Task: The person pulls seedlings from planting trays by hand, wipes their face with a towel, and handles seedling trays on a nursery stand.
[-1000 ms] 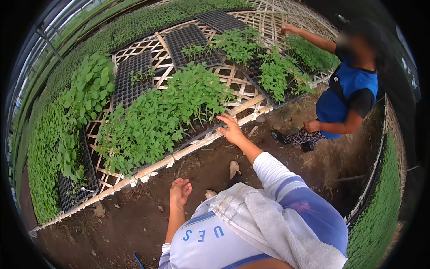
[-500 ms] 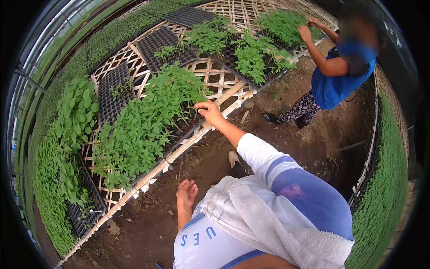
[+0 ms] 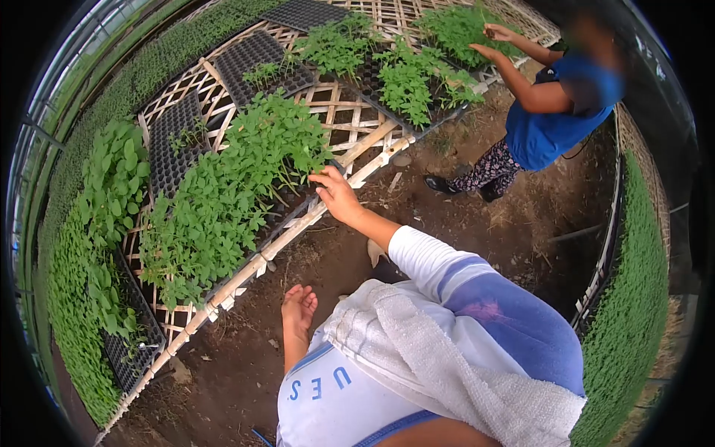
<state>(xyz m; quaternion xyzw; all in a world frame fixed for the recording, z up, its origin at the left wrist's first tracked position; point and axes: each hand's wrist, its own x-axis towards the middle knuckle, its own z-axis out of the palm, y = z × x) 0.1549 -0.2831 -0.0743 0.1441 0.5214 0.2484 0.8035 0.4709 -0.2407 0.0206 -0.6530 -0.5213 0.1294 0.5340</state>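
Observation:
My right hand (image 3: pixel 337 197) reaches to the near edge of a tray of leafy green seedlings (image 3: pixel 212 205). Its fingers are stretched toward the stems at the tray's right end, somewhat apart, and I see nothing held in them. Whether the fingertips touch the stems or the tray rim is unclear. Low in front of my body, my left hand (image 3: pixel 299 307) hovers over the soil path, palm up with loosely bent fingers and nothing in it.
A bamboo lattice bench (image 3: pixel 328 119) carries the trays, with a pole (image 3: pixel 257 262) along its front. Black cell trays (image 3: pixel 253 63) lie behind. A co-worker in blue (image 3: pixel 547 127) stands at the right beside more seedlings (image 3: pixel 458 33). A towel (image 3: pixel 417 335) hangs over my front.
My right hand's fingers have loosened from a pinch near the stems. The whole view has shifted slightly, and the co-worker's hands have moved a little above their seedlings.

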